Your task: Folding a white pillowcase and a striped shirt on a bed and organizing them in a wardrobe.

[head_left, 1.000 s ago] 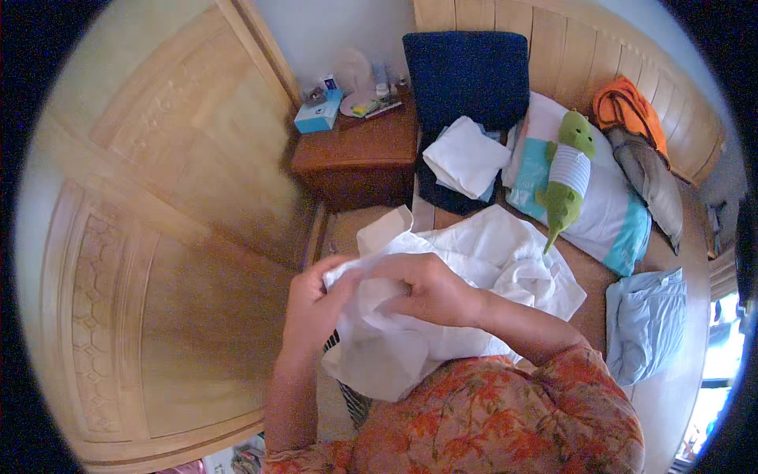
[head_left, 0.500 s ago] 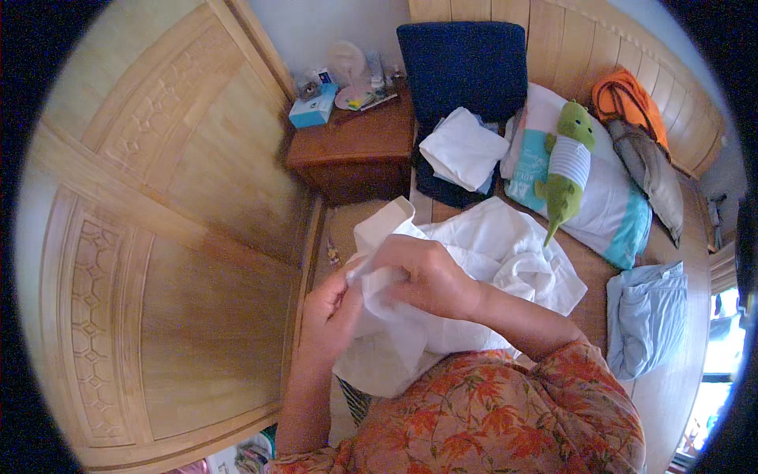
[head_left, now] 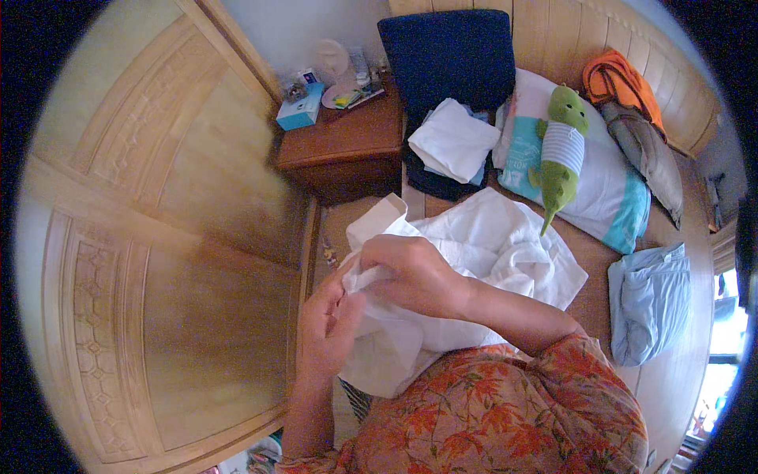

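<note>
A white shirt point(head_left: 505, 237) lies bunched on the wooden bed edge in front of me, one part hanging down toward my lap. My left hand point(head_left: 328, 320) is closed on a fold of this thin white cloth, thumb and fingers pinched together. My right hand point(head_left: 414, 272) grips the same edge just beside it, its fingers curled over and partly hidden behind the back of the hand. A stiffer flap of the cloth stands up beyond my knuckles. Both hands are slightly blurred.
A wooden wardrobe point(head_left: 197, 332) fills the left. Behind are a brown nightstand point(head_left: 339, 146) with a tissue box point(head_left: 300, 110), a dark blue cushion point(head_left: 446, 63), folded white cloth point(head_left: 454, 138), a pillow point(head_left: 608, 189), and a green plush toy point(head_left: 562, 158). Folded light-blue trousers point(head_left: 647, 304) lie right.
Both hands stay close together on the white shirt, with the fingers shifting slightly along the pinched edge. The whole view has turned a little, so the background sits slightly higher and further left.
</note>
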`<action>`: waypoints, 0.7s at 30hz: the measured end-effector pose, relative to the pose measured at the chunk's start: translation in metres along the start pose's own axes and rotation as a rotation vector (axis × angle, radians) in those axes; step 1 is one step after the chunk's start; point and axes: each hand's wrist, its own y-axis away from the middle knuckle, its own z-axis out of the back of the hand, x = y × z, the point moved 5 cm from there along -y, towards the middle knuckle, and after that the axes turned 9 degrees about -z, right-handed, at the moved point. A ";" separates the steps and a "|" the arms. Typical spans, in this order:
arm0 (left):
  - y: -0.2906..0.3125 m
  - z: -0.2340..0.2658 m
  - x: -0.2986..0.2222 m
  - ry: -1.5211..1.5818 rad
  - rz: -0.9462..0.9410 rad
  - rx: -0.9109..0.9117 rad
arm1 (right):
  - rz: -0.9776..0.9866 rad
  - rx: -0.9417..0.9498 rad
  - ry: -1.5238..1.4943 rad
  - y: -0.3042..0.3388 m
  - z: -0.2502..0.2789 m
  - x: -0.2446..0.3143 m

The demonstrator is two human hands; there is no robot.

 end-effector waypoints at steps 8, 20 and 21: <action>-0.002 0.010 0.007 -0.144 0.047 -0.095 | -0.017 0.013 -0.006 -0.001 -0.006 0.003; -0.005 0.016 0.002 -0.087 0.047 0.000 | 0.038 0.034 -0.219 0.000 -0.009 0.007; -0.005 0.016 0.000 -0.088 0.046 -0.005 | 0.061 -0.021 -0.203 0.001 -0.009 0.009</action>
